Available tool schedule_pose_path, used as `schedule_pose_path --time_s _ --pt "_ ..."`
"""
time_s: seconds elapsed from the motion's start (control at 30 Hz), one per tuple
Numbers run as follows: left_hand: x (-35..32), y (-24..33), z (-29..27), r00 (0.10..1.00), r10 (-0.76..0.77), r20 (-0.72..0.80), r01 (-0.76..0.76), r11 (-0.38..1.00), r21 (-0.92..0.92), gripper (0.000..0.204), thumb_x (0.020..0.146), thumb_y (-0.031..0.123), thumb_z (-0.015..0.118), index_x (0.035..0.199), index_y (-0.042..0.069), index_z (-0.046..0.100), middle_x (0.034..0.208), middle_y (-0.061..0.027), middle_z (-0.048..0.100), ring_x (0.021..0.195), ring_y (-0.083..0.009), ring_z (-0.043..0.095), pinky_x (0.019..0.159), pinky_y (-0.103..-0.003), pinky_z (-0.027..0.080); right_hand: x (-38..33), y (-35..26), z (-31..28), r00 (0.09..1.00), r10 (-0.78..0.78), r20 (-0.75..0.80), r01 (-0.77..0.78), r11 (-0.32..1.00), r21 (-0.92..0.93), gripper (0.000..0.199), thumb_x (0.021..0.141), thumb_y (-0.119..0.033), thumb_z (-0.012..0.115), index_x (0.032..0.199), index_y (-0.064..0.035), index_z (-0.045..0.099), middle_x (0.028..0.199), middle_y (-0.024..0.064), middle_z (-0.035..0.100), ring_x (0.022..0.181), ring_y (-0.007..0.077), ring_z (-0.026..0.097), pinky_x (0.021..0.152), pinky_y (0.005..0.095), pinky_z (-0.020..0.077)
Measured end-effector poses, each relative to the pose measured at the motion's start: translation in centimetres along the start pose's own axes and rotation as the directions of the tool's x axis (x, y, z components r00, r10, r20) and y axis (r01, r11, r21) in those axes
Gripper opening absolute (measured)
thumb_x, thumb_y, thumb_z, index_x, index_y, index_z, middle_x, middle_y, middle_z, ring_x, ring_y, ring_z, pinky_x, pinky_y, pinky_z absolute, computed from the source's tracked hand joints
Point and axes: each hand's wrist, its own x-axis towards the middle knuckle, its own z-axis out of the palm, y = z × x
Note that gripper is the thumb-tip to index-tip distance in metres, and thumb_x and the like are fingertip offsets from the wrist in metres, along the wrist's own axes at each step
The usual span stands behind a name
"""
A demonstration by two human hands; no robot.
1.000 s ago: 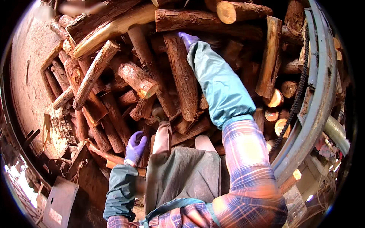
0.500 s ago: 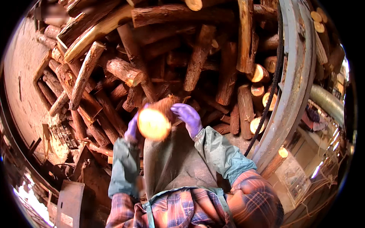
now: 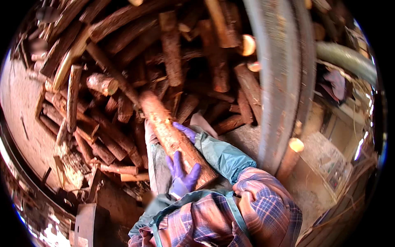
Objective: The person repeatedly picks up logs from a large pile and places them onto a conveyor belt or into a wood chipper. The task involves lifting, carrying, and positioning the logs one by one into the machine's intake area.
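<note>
A thick bark-covered log (image 3: 170, 133) slants in front of my body, its far end up and left, its near end at my apron. My left hand (image 3: 181, 177), in a purple glove, presses spread fingers against the log's near left side and bears it. Farther up on the right side, my right hand (image 3: 185, 131), also gloved in purple, grips the log; part of that hand is hidden behind it. Under the log shows my grey apron (image 3: 158, 160).
A large pile of logs (image 3: 170, 49) fills the area ahead and left. A grey metal beam (image 3: 275, 82) rises on my right, with an upright log (image 3: 291, 152) beside its foot. Farther right are a panel box (image 3: 325, 158) and a thick pipe (image 3: 349, 61).
The log has swung from end-on to lying lengthwise along my front. My left hand has come down and toward me to its near end. My view has turned right, bringing the beam closer.
</note>
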Motion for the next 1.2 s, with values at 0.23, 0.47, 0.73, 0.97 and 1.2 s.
schedule_pose_path --time_s 0.23,0.47,0.73,0.97,1.2 --pt "3.4 17.2 -3.6 0.844 0.429 -0.321 -0.415 0.902 0.115 0.061 0.083 0.027 0.069 0.139 0.029 0.046 0.15 -0.0311 0.024 0.136 -0.0564 0.023 0.107 -0.061 0.028 -16.2 -6.6 17.6 0.853 -0.364 0.374 0.516 0.702 -0.492 0.058 0.091 -0.042 0.066 0.13 -0.0001 0.055 0.122 0.0097 0.063 0.106 0.0182 0.061 0.099 0.0336 0.0462" --pt "7.1 31.1 0.2 0.749 0.551 -0.367 -0.656 0.693 -0.299 0.084 0.072 0.021 0.083 0.141 -0.004 0.041 0.155 -0.0317 0.008 0.146 -0.0393 0.015 0.116 -0.044 0.019 -43.1 -11.4 25.1 0.432 -0.753 0.496 0.709 -0.056 -0.703 0.049 0.099 -0.033 0.053 0.137 -0.0021 0.049 0.133 0.007 0.056 0.123 0.0173 0.051 0.109 0.0333 0.0365" --pt "4.2 33.2 15.2 0.408 0.871 0.274 -0.676 0.49 -0.55 0.052 0.08 0.028 0.069 0.127 0.012 0.054 0.133 -0.0223 0.044 0.12 -0.0421 0.046 0.101 -0.047 0.04 -53.7 -18.2 4.4 0.335 -0.868 0.367 0.922 0.221 -0.319 0.03 0.099 -0.013 0.045 0.125 -0.0008 0.054 0.1 0.0156 0.064 0.081 0.0162 0.065 0.065 0.0241 0.0541" --pt "6.3 21.3 12.4 0.764 0.57 0.304 -0.524 0.822 -0.225 0.047 0.082 0.041 0.061 0.115 0.008 0.062 0.118 -0.0183 0.062 0.103 -0.0363 0.06 0.087 -0.044 0.048 -49.7 -11.7 4.3 -0.311 -0.878 0.364 -0.239 -0.299 -0.924 0.063 0.088 -0.053 0.062 0.12 0.0015 0.059 0.113 0.0218 0.065 0.102 0.0364 0.062 0.091 0.0453 0.0478" --pt "0.3 -2.9 6.2 0.672 -0.118 0.731 -0.12 0.957 0.265 0.04 0.081 0.045 0.061 0.096 0.009 0.069 0.091 -0.0184 0.069 0.087 -0.0362 0.066 0.077 -0.046 0.052 -48.8 -9.1 3.9 -0.422 -0.858 0.293 0.103 -0.366 -0.925 0.039 0.095 -0.014 0.058 0.128 0.0069 0.053 0.129 0.0194 0.057 0.115 0.028 0.057 0.101 0.0377 0.0443"
